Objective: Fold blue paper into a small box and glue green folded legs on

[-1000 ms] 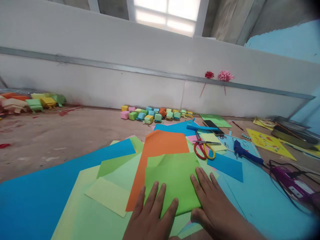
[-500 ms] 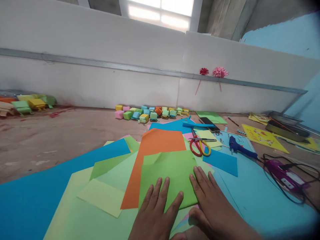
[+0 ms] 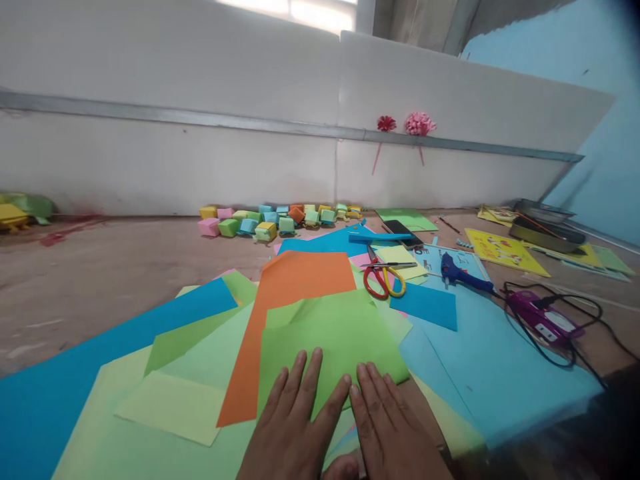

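Observation:
A folded sheet of light green paper [image 3: 330,323] lies in front of me on top of other coloured sheets. My left hand [image 3: 295,417] rests flat on its lower left part, fingers spread. Beside it, my right hand [image 3: 387,423] lies with straight fingers along the sheet's near edge, its fingertips close to the left hand's nearest finger. An orange sheet [image 3: 313,267] shows beneath the green one. Just beyond its right corner are red-and-yellow scissors [image 3: 384,280], with a dark slim tool lying across them.
Small coloured paper boxes [image 3: 267,230] stand in rows by the white wall. To the right lie a blue glue gun [image 3: 465,273], a purple power strip [image 3: 543,319] with tangled black cord, a phone [image 3: 400,230] and a metal tray [image 3: 547,237]. Blue sheets [image 3: 65,387] spread leftward.
My right hand has slid left along the green paper's near edge and now sits against my left hand. The left hand stays flat on the sheet. The view has turned slightly right.

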The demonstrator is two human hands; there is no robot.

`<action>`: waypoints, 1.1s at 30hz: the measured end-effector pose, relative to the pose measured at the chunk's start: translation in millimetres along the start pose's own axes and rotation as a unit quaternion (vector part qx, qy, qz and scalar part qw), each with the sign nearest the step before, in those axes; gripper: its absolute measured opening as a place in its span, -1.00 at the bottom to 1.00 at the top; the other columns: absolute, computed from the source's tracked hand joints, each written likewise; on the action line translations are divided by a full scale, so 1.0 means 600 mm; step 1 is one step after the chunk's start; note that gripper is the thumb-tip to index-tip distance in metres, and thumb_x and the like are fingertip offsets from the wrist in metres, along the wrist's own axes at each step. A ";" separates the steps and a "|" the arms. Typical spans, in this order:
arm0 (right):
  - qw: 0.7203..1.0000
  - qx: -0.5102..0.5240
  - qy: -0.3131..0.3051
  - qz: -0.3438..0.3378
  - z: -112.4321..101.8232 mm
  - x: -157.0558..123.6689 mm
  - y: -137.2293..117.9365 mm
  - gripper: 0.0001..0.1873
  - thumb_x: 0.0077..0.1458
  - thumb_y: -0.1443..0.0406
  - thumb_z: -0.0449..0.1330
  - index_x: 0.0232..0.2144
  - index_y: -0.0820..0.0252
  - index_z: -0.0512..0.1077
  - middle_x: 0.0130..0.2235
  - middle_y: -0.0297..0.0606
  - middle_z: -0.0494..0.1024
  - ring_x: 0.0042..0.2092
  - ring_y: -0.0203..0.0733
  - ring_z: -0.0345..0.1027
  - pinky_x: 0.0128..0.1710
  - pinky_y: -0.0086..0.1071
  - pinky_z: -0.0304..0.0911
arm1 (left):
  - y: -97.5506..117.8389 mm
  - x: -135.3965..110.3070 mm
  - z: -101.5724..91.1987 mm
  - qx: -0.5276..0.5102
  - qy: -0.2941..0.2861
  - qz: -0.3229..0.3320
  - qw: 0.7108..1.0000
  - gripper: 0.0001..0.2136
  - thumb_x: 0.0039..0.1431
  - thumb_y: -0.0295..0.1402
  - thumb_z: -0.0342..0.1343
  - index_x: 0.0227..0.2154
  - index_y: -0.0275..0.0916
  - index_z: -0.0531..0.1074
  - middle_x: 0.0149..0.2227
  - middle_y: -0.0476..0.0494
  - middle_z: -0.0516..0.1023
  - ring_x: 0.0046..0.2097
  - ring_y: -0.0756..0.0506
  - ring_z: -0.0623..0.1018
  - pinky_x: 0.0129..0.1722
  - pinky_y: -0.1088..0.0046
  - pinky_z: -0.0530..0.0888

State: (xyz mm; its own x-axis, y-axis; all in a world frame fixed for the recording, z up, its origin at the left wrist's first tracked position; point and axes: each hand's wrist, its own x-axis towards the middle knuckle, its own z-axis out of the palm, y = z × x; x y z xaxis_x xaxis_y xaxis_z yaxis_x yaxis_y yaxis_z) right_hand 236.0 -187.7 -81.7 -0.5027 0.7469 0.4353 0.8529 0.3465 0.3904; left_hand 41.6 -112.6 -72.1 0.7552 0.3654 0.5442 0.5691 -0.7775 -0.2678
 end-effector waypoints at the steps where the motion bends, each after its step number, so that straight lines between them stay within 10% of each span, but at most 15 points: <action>1: 1.000 -0.004 0.001 0.006 -0.003 -0.006 0.002 -0.53 0.22 0.34 0.03 0.15 0.45 0.30 0.14 0.09 0.43 0.16 0.06 0.31 0.08 -0.19 0.30 | -0.001 0.000 -0.003 -0.002 -0.006 0.001 1.000 -0.23 0.11 0.23 -0.08 0.29 -0.13 0.16 0.18 -0.42 0.37 0.18 -0.38 0.36 0.07 0.17 0.23; 19: 0.999 -0.042 0.014 0.019 -0.041 -0.044 0.060 -0.25 0.21 -0.06 -0.07 0.09 0.54 0.32 0.08 0.26 0.44 0.17 0.24 0.24 0.03 -0.01 0.21 | 0.004 0.007 -0.022 -0.047 -0.036 -0.026 0.998 -0.31 0.13 0.19 -0.05 0.27 0.04 0.16 0.22 -0.37 0.31 0.18 -0.42 0.34 0.00 0.10 0.33; 28: 0.991 -0.042 0.082 -0.098 0.043 -0.043 0.051 -0.56 0.11 0.31 -0.01 -0.01 0.34 0.45 0.01 0.01 0.55 0.01 0.00 0.43 -0.06 -0.22 0.27 | 0.010 0.018 -0.032 -0.103 -0.092 -0.067 0.988 -0.38 0.12 0.24 -0.11 0.22 0.22 0.20 0.25 -0.28 0.29 0.24 -0.44 0.28 0.05 -0.05 0.31; 33: 0.985 -0.059 0.113 -0.115 0.062 -0.051 0.059 -0.59 0.12 0.28 0.03 -0.04 0.34 0.47 -0.05 0.02 0.59 -0.04 0.00 0.46 -0.09 -0.25 0.27 | 0.036 0.014 0.002 -0.025 0.010 -0.032 0.999 -0.53 0.29 0.04 -0.15 0.04 -0.10 0.41 0.11 -0.16 0.49 0.21 -0.22 0.35 0.25 0.09 0.10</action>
State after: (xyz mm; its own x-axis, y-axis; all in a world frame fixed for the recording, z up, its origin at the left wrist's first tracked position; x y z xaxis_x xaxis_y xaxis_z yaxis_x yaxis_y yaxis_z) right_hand 286.9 -177.0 -111.1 -0.7103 0.5071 0.4882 0.6974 0.4131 0.5856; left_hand 60.8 -125.6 -74.2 0.7115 0.4046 0.5745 0.5984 -0.7775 -0.1934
